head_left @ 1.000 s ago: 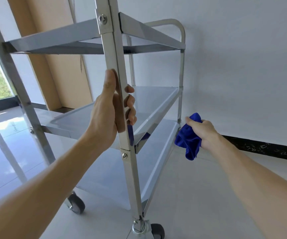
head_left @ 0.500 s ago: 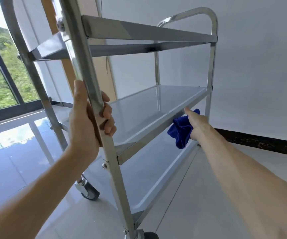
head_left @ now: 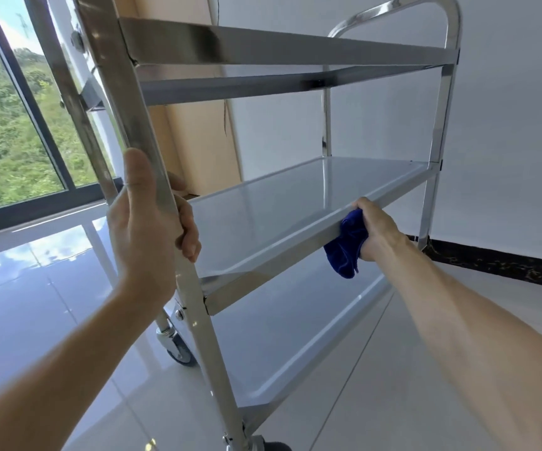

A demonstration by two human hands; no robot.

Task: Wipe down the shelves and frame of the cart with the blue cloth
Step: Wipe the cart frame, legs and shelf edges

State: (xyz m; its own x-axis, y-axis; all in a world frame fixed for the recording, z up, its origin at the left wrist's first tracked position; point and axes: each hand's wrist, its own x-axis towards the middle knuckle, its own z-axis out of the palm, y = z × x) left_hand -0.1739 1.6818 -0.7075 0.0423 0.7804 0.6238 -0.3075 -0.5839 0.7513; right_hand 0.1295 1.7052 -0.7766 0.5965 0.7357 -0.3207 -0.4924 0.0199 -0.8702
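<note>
A three-shelf stainless steel cart [head_left: 282, 47] fills the view. My left hand [head_left: 145, 226] grips its near upright post [head_left: 123, 102] just above the middle shelf [head_left: 282, 203]. My right hand [head_left: 377, 229] holds a bunched blue cloth [head_left: 344, 252] pressed against the front rim of the middle shelf, about two thirds of the way along to the right. Part of the cloth hangs below the rim. The bottom shelf [head_left: 282, 346] lies underneath.
The cart stands on castors [head_left: 176, 348] on a glossy tiled floor [head_left: 35, 304]. A white wall [head_left: 507, 125] with a dark skirting is close behind on the right. A large window [head_left: 5, 125] and a wooden panel [head_left: 194, 148] are at the left and back.
My right hand has risen with the cloth from beside the bottom shelf to the front rim of the middle shelf. My view has shifted lower and to the right; my left hand stays on the post.
</note>
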